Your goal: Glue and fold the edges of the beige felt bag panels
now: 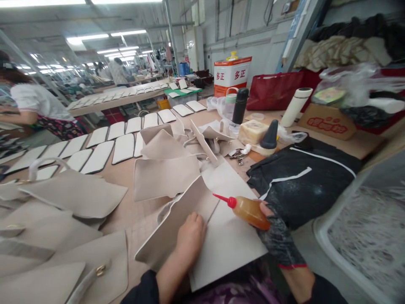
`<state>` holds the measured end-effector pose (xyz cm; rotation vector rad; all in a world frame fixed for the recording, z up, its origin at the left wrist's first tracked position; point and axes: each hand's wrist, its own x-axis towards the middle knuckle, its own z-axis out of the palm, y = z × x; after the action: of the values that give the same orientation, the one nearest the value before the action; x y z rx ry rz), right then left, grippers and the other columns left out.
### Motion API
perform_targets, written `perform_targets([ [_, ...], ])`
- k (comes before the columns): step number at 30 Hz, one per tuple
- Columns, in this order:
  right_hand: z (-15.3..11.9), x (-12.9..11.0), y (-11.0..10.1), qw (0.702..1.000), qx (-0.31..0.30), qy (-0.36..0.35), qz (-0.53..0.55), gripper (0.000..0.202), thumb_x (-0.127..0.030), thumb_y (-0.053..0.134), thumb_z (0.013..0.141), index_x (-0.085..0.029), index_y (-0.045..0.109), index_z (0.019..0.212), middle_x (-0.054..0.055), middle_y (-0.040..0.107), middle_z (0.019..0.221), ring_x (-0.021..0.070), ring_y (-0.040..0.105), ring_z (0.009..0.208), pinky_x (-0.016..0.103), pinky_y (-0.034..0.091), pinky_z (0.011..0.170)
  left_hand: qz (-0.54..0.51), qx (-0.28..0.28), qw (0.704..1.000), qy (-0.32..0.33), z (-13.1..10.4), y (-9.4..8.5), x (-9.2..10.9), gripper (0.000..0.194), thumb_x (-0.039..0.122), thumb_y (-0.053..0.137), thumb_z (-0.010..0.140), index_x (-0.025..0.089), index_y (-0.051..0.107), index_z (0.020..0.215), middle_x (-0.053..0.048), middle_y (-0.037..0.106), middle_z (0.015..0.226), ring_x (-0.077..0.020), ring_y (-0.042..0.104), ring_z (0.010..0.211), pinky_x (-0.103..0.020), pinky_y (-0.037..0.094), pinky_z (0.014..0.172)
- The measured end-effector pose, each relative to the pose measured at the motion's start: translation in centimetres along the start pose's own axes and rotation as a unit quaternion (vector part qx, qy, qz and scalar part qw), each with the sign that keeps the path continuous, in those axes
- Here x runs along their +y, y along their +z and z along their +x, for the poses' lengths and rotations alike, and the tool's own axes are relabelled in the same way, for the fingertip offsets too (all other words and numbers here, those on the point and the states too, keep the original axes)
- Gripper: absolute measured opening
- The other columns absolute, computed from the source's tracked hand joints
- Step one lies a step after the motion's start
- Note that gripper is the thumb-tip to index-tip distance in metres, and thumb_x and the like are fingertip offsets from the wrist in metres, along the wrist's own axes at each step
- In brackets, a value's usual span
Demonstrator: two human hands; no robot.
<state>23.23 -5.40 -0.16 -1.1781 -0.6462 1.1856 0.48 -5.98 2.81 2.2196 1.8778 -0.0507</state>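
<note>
In my right hand (274, 221), which wears a dark fingerless glove, is a squeeze bottle (251, 211) of amber liquid. Its red nozzle tip points left, just above a beige bag panel (234, 240) lying flat near my lap. My left hand (191, 234) is bare, with its fingers bent together on a second beige panel (177, 228), which stands tilted up along the flat one. A dark line shows where the two panels meet. Behind them lies a pile of similar beige bag pieces (166, 175), some with handles.
More beige bag pieces (76, 192) cover the table's left side. Rows of white-faced panels (123, 148) lie behind. At right are black cloth (303, 177), a black bottle (240, 105), a white flask (296, 107) and a bin of scraps (367, 236). A co-worker (41, 103) stands far left.
</note>
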Motion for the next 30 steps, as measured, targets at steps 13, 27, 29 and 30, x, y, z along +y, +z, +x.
perform_targets([
  [13, -2.2, -2.4, -1.7, 0.931, 0.051, -0.163, -0.322, 0.038, -0.051, 0.06, 0.075, -0.021, 0.057, 0.097, 0.007, 0.06, 0.095, 0.023, 0.058, 0.083, 0.039, 0.05, 0.075, -0.136, -0.034, 0.99, -0.023, 2.4, -0.5, -0.4, 0.024, 0.012, 0.041, 0.082, 0.015, 0.064, 0.088, -0.01, 0.065, 0.093, -0.0207, 0.061, 0.086, -0.028, 0.042, 0.075],
  [27, -1.0, -3.2, 1.7, 0.864, 0.054, -0.299, -0.401, 0.033, -0.047, 0.054, 0.082, -0.018, 0.056, 0.098, 0.01, 0.06, 0.091, 0.0246, 0.059, 0.08, 0.043, 0.05, 0.077, -0.244, -0.031, 0.968, -0.055, 3.7, -0.9, -0.3, 0.028, 0.012, 0.045, 0.079, 0.016, 0.071, 0.086, -0.007, 0.072, 0.084, -0.0172, 0.064, 0.078, -0.024, 0.042, 0.067],
  [29, -0.9, -3.2, 2.0, 0.846, 0.056, -0.325, -0.419, 0.031, -0.046, 0.054, 0.083, -0.018, 0.056, 0.098, 0.01, 0.061, 0.091, 0.025, 0.059, 0.081, 0.044, 0.05, 0.077, -0.247, -0.03, 0.967, -0.055, 3.6, -0.9, -0.3, 0.027, 0.013, 0.046, 0.079, 0.016, 0.071, 0.086, -0.007, 0.072, 0.085, -0.0172, 0.064, 0.079, -0.024, 0.043, 0.068],
  [30, -0.8, -3.2, 2.1, 0.838, 0.053, -0.337, -0.426, 0.03, -0.044, 0.054, 0.084, -0.018, 0.056, 0.098, 0.01, 0.061, 0.092, 0.025, 0.059, 0.083, 0.044, 0.05, 0.079, -0.247, -0.029, 0.967, -0.055, 3.7, -0.9, -0.3, 0.026, 0.014, 0.046, 0.08, 0.016, 0.071, 0.086, -0.007, 0.072, 0.085, -0.0173, 0.064, 0.079, -0.024, 0.043, 0.068],
])
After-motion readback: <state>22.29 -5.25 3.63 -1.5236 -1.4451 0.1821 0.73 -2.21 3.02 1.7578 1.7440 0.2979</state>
